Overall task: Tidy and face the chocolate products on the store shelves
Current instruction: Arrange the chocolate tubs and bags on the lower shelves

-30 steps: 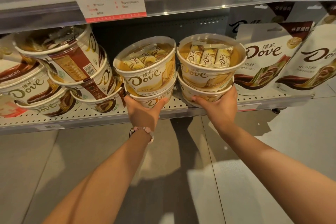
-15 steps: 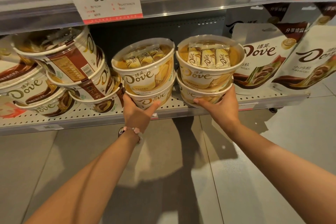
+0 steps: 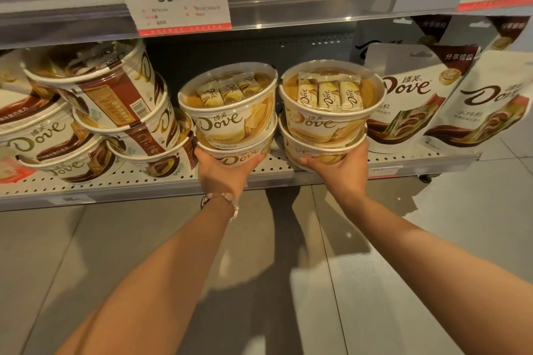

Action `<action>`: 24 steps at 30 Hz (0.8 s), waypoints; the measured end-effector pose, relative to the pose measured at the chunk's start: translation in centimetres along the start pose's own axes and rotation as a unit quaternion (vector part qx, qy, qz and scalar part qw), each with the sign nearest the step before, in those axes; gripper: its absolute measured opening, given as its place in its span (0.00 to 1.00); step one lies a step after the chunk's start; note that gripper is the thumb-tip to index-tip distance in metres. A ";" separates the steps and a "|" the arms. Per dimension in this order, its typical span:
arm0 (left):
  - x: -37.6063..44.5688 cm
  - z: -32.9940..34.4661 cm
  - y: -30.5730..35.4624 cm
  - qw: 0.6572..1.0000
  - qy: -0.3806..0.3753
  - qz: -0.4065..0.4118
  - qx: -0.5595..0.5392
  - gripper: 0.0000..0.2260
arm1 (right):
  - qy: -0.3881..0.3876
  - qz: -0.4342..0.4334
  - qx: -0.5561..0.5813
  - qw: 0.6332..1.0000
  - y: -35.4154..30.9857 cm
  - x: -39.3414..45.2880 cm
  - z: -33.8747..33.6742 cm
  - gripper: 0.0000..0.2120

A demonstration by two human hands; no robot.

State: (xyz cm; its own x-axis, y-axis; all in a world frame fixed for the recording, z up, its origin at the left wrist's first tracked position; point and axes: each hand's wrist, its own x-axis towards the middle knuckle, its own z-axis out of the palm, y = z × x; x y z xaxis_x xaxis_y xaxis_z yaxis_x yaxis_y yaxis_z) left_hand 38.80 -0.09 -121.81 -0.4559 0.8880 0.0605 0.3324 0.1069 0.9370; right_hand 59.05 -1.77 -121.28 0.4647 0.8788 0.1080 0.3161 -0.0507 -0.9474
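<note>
Two stacks of white-and-gold Dove chocolate tubs stand side by side on the perforated shelf (image 3: 138, 181). My left hand (image 3: 220, 171) cups the bottom tub (image 3: 239, 157) of the left stack, with the upper tub (image 3: 230, 114) tilted on it, logo forward. My right hand (image 3: 340, 168) grips the bottom tub (image 3: 320, 153) of the right stack from below; its upper tub (image 3: 328, 106) sits level, with wrapped bars showing through the clear lid.
Brown Dove tubs (image 3: 95, 112) lean in crooked stacks at the left, one with its barcode side out. White Dove pouches (image 3: 409, 101) stand at the right. A 39.90 price tag (image 3: 176, 0) hangs from the shelf above. Grey floor tiles lie below.
The left stack has turned a little so its logos face forward more squarely. Both hands stay under their bottom tubs. The view has shifted slightly.
</note>
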 end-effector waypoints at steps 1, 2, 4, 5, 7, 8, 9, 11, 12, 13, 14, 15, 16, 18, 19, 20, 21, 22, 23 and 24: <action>0.2 -0.1 -0.2 1.000 -0.005 0.007 0.005 0.50 | -0.007 -0.004 -0.001 1.000 0.0 0.1 -0.3 0.50; 0.5 -0.3 -0.3 1.000 -0.012 0.010 0.007 0.50 | -0.014 -0.008 -0.002 1.000 0.0 0.2 -0.5 0.50; 1.0 -0.5 -0.5 1.000 -0.026 0.001 0.011 0.52 | -0.025 -0.014 -0.006 1.000 -0.1 0.4 -0.8 0.49; 1.2 -0.6 -0.4 0.999 -0.035 -0.005 0.012 0.52 | -0.029 -0.015 -0.007 0.999 -0.1 0.4 -0.9 0.49; 1.5 -0.8 -0.4 0.999 -0.050 -0.012 0.013 0.51 | -0.037 -0.016 -0.007 0.999 -0.1 0.5 -1.0 0.50; 1.6 -0.9 -0.3 0.998 -0.055 -0.011 0.015 0.51 | -0.038 -0.016 -0.007 0.999 -0.1 0.6 -1.0 0.50; 1.7 -1.0 -0.2 0.998 -0.061 -0.010 0.019 0.50 | -0.041 -0.016 -0.009 0.999 -0.1 0.7 -1.1 0.50; 1.9 -1.2 -0.2 0.997 -0.073 -0.003 0.019 0.48 | -0.054 -0.018 -0.015 0.998 -0.1 0.9 -1.5 0.50; 1.9 -1.3 -0.3 0.997 -0.078 0.002 0.019 0.48 | -0.063 -0.020 -0.016 0.998 -0.2 1.0 -1.7 0.50; 2.0 -1.4 -0.4 0.997 -0.081 0.006 0.020 0.48 | -0.073 -0.022 -0.015 0.997 -0.2 1.2 -1.9 0.50; 2.1 -1.6 -0.5 0.996 -0.083 0.013 0.025 0.49 | -0.080 -0.024 -0.014 0.996 -0.2 1.4 -2.1 0.50; 2.3 -1.7 -0.7 0.995 -0.087 0.022 0.031 0.49 | -0.087 -0.025 -0.014 0.996 -0.2 1.6 -2.3 0.50; 2.5 -1.8 -0.8 0.995 -0.092 0.033 0.036 0.49 | -0.094 -0.024 -0.014 0.995 -0.2 1.7 -2.4 0.50; 2.8 -2.1 -1.0 0.992 -0.108 0.044 0.039 0.50 | -0.107 -0.025 -0.008 0.994 -0.1 1.9 -2.7 0.51; 2.9 -2.2 -1.0 0.992 -0.118 0.041 0.034 0.51 | -0.110 -0.025 -0.005 0.994 0.0 1.9 -2.7 0.51; 2.9 -2.2 -1.0 0.991 -0.127 0.041 0.024 0.51 | -0.112 -0.026 -0.001 0.993 0.1 1.8 -2.7 0.51; 2.9 -2.2 -1.0 0.990 -0.136 0.041 0.011 0.50 | -0.110 -0.027 0.002 0.994 0.1 1.6 -2.6 0.51; 2.8 -2.2 -1.0 0.989 -0.142 0.044 -0.002 0.49 | -0.103 -0.026 0.004 0.994 0.2 1.4 -2.4 0.52; 2.7 -2.1 -1.1 0.988 -0.146 0.046 -0.011 0.48 | -0.091 -0.026 0.008 0.996 0.4 1.0 -2.1 0.53; 2.4 -2.0 -1.2 0.988 -0.144 0.055 -0.014 0.49 | -0.073 -0.024 0.008 0.997 0.6 0.6 -1.7 0.54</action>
State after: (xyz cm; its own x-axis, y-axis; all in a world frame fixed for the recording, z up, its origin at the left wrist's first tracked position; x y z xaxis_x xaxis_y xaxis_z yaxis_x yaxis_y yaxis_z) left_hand 35.63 1.04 -122.14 -0.1629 0.9845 0.0656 0.3420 -0.0060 0.9397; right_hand 60.89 -2.06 -121.24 0.3230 0.9400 0.1101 0.3220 0.0002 -0.9467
